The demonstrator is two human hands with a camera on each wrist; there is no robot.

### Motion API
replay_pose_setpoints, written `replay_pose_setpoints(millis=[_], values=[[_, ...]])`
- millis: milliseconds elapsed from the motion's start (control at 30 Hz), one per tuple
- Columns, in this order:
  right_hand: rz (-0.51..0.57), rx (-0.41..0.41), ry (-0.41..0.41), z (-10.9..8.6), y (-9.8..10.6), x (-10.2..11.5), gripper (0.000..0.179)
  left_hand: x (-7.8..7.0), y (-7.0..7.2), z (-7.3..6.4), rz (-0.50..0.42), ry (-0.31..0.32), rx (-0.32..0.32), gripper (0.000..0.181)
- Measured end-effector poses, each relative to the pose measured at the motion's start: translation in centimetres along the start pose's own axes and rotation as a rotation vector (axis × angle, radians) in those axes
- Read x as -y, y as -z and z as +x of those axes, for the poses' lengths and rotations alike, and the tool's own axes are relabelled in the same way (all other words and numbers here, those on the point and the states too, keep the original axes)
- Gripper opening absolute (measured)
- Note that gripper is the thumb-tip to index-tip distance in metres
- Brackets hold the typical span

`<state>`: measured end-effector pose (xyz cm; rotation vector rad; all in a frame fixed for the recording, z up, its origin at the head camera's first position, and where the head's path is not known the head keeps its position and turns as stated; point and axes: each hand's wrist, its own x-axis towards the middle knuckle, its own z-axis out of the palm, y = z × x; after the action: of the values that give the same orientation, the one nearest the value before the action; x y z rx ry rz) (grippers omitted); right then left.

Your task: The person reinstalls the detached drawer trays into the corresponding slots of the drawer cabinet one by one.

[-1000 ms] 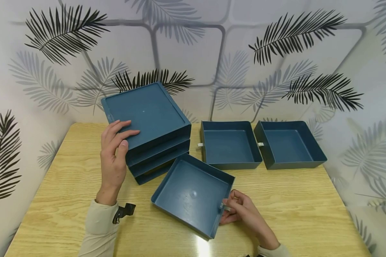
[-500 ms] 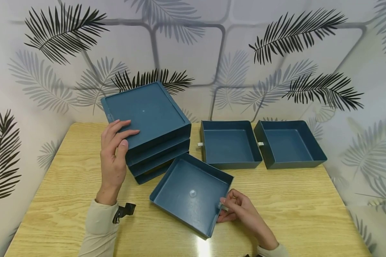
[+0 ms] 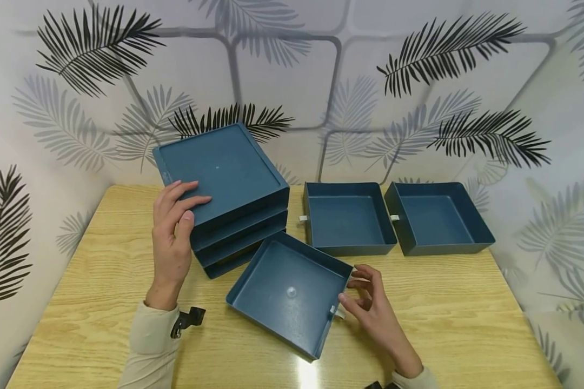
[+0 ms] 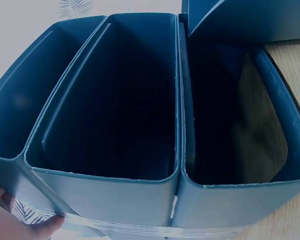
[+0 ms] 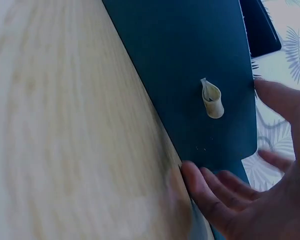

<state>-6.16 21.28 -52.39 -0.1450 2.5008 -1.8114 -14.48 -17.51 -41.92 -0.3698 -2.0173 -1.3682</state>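
Observation:
My left hand (image 3: 172, 237) rests on the near-left edge of a blue three-tier drawer cabinet (image 3: 219, 167), its fingers lying over the top. In the left wrist view the cabinet's slots (image 4: 110, 100) face the camera, and my thumb touches the side wall. A shallow blue drawer (image 3: 292, 292) lies askew before the lowest slot, its far end against the opening. At its right front corner is my right hand (image 3: 375, 310), fingers spread, thumb near the rim. The drawer's white fabric pull tab (image 5: 214, 102) stands free of my fingers in the right wrist view.
Two more blue drawers stand on the wooden table (image 3: 448, 313) at the back: one drawer (image 3: 350, 221) right of the cabinet, another drawer (image 3: 438, 219) beside it. Each has a white tab on its left side. A leaf-patterned backdrop (image 3: 282, 70) rises behind the table.
My right hand has let go of the pull tab and moved up to the drawer's corner. Earlier the drawer shifted slightly left. My left hand and the cabinet stayed still.

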Motion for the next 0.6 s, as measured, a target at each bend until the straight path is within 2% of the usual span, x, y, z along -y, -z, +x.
replay_pose_setpoints(millis=[100, 167, 300, 400, 600], values=[[-0.072, 0.002, 0.098, 0.0, 0.2, -0.2, 0.071, 0.0, 0.0, 0.0, -0.002, 0.001, 0.000, 0.034], [-0.119, 0.021, 0.148, 0.0, 0.3, -0.4, 0.067, 0.0, 0.0, 0.0, -0.003, 0.001, 0.000, 0.034], [-0.174, 0.087, 0.171, -0.2, 0.6, -0.5, 0.063, -0.1, 0.0, -0.1, -0.004, -0.001, 0.000, 0.034], [-0.174, 0.128, 0.182, -0.2, 0.9, -0.6, 0.069, -0.1, 0.0, 0.0, -0.002, 0.003, 0.001, 0.034], [-0.163, 0.128, 0.234, -0.1, 1.1, -0.9, 0.076, -0.1, 0.0, 0.0, 0.003, 0.009, 0.001, 0.033]])
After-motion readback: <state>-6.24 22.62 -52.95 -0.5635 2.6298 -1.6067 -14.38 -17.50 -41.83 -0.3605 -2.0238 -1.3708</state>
